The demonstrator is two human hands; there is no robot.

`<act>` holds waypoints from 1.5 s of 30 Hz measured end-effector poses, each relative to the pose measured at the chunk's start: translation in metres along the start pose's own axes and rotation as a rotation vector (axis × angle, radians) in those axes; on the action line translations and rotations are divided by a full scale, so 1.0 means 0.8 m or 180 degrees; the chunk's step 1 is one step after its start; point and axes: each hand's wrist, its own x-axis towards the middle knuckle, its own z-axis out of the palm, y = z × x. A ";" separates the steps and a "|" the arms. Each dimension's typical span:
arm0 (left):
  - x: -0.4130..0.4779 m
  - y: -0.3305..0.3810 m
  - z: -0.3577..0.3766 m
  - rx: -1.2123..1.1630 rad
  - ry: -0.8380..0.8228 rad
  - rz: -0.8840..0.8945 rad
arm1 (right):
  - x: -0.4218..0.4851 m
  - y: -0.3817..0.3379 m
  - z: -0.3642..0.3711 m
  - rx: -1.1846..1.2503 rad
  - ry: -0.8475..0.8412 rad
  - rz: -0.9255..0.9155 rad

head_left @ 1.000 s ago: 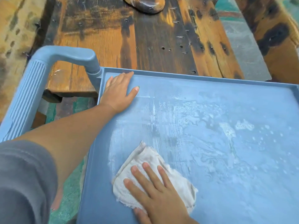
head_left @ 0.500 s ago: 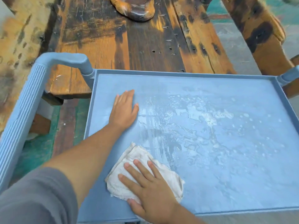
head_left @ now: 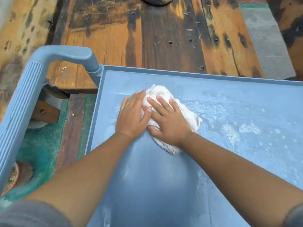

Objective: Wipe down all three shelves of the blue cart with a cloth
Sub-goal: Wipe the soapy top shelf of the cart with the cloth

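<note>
The blue cart's top shelf [head_left: 229, 161] fills the lower right, with soapy streaks and foam on its right half. A crumpled white cloth [head_left: 188, 115] lies near the shelf's far left corner. My right hand [head_left: 168, 122] presses flat on the cloth, fingers spread. My left hand [head_left: 132, 117] lies flat beside it, palm on the shelf and fingertips overlapping the cloth's left edge. The two lower shelves are hidden under the top one.
The cart's ribbed blue handle [head_left: 24, 99] curves along the left. A worn wooden bench [head_left: 147, 38] stands just beyond the cart's far rim. Teal-painted floor [head_left: 41, 153] shows between handle and shelf, and grey floor [head_left: 265, 38] at the upper right.
My right hand has pushed the cloth from the near left of the shelf up toward the far left corner, meeting my left hand, which now touches the cloth. The view shifted.
</note>
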 end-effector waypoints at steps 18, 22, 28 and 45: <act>0.007 0.007 0.010 0.0280 0.0069 0.0010 | 0.060 0.044 -0.019 -0.0116 -0.0019 0.0128; 0.010 0.006 0.009 0.0234 0.0018 -0.0047 | -0.017 -0.002 0.002 0.0205 0.0056 0.0796; 0.015 0.008 0.006 0.0057 0.0130 -0.0182 | -0.187 -0.089 0.026 0.0299 0.0152 0.0904; -0.026 0.097 0.071 -0.0663 0.0335 -0.0350 | -0.273 -0.076 0.040 0.0353 0.0105 0.0502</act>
